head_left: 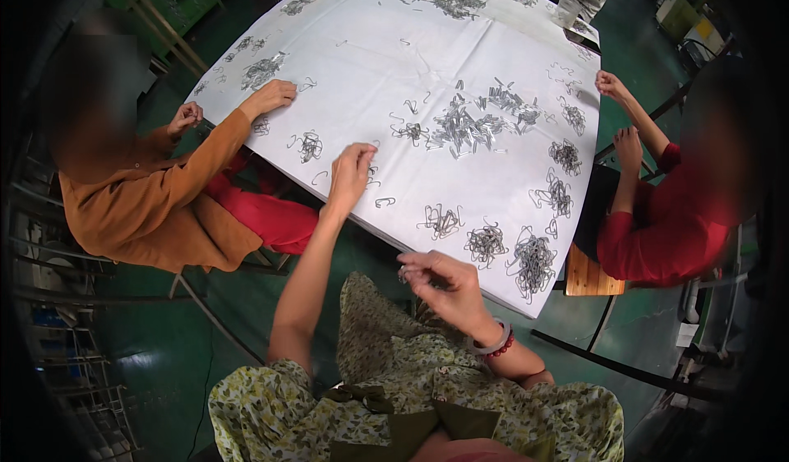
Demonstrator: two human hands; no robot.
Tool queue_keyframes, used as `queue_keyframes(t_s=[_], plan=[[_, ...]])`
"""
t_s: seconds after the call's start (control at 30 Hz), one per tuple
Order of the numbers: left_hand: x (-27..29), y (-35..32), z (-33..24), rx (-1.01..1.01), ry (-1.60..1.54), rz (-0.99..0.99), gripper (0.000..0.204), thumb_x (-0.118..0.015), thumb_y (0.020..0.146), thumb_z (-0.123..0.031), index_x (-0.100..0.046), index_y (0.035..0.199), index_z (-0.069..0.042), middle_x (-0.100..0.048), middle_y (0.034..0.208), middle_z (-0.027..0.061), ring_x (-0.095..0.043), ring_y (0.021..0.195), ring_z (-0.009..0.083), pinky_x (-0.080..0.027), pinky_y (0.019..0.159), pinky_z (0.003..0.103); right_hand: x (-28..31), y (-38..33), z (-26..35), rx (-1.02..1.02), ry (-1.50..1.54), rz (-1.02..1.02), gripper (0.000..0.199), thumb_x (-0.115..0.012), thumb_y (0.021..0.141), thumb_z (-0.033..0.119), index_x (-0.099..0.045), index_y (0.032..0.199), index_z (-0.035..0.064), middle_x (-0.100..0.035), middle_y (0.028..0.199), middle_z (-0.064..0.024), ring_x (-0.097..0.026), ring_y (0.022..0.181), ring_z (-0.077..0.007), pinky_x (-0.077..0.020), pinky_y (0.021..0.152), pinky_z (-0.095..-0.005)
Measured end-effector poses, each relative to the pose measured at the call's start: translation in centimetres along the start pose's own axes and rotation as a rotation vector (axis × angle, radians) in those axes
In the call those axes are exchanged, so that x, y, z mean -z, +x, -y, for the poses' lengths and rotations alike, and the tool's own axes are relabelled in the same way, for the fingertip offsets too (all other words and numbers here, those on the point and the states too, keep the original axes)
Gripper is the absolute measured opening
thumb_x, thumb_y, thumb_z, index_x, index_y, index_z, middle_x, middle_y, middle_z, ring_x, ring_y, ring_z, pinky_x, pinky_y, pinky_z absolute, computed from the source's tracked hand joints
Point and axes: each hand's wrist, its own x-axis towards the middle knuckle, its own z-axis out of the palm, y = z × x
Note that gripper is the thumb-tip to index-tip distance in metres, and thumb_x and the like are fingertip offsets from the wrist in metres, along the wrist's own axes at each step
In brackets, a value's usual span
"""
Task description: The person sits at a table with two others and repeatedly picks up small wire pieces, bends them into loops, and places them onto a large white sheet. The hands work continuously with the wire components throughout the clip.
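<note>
Loose metal hooks (385,202) lie on the desk (345,76) just beside your left grip (350,181), some partly hidden by its fingers. Three tangled piles, a small one (441,221), a middle one (485,244) and the fullest (532,265), lie up and to the right of your right grip (450,291). A heap of short silver pieces (468,123) sits farther up, well apart from your right grip.

The desk has a white, creased top, with more hook piles along its sides, and the floor (164,371) is green. At your left, a co-worker in an orange-brown jacket (156,207) reaches over the desk; at your right, one in a red top (666,232) holds both hands up near its edge.

Your left fingertips are drawn close together; you cannot tell whether they pinch a hook. Your right fingers curl at the near edge, around something too small to make out.
</note>
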Motion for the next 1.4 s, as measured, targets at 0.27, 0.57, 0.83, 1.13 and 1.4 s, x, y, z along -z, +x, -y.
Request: queue_keyframes(t_s=[0.27, 0.57, 0.83, 1.13, 1.4], plan=[[4.5, -12.2, -15.2, 0.14, -0.763, 0.08, 0.013, -0.059, 0.087, 0.007, -0.061, 0.099, 0.003, -0.06, 0.097, 0.0114, -0.058, 0.081, 0.0138, -0.048, 0.077, 0.026, 0.2, -1.1, -0.5, 0.011, 0.017, -0.202, 0.019, -0.063, 0.083, -0.008, -0.067, 0.102, -0.0055, -0.067, 0.084, -0.0069, -0.063, 0.077, -0.0099, -0.0513, 0.069, -0.0225], [3.1, -14.8, -16.3, -0.069, -0.417, 0.0, 0.011, -0.068, 0.084, 0.0, -0.063, 0.094, 0.001, -0.063, 0.099, 0.0093, -0.06, 0.086, 0.0145, -0.049, 0.075, 0.026, -0.1, -1.8, 0.5, 0.166, -0.119, -0.259, 0.018, -0.066, 0.082, -0.009, -0.068, 0.099, -0.0046, -0.068, 0.086, -0.0079, -0.063, 0.077, -0.0113, -0.0511, 0.07, -0.022], [2.1, -14.6, -16.2, 0.024, -0.633, -0.041, 0.01, -0.059, 0.09, 0.004, -0.058, 0.099, 0.003, -0.065, 0.1, 0.0123, -0.061, 0.091, 0.0159, -0.049, 0.084, 0.029, 1.5, 0.2, -0.3, 0.381, -0.319, -0.266, 0.023, -0.064, 0.081, -0.01, -0.068, 0.103, -0.0046, -0.069, 0.086, -0.0108, -0.062, 0.07, -0.0136, -0.05, 0.063, -0.024], [3.2, -14.2, -15.7, -0.016, -0.633, 0.041, 0.011, -0.056, 0.089, 0.008, -0.056, 0.099, 0.004, -0.062, 0.098, 0.0153, -0.061, 0.094, 0.0213, -0.049, 0.087, 0.036, 13.0, 14.0, -13.2, 0.123, -0.824, -0.269, 0.023, -0.055, 0.082, -0.008, -0.066, 0.101, -0.003, -0.068, 0.093, -0.0192, -0.064, 0.094, -0.0348, -0.0509, 0.085, -0.0381], [4.5, -15.0, -15.4, 0.023, -0.587, -0.049, 0.012, -0.06, 0.086, 0.01, -0.06, 0.096, 0.003, -0.065, 0.096, 0.0135, -0.062, 0.09, 0.0175, -0.049, 0.077, 0.027, 12.8, 13.7, -16.1, 0.155, -1.168, -0.122, 0.023, -0.053, 0.077, -0.013, -0.067, 0.094, -0.0052, -0.065, 0.084, -0.0214, -0.062, 0.079, -0.0354, -0.0518, 0.073, -0.0372]])
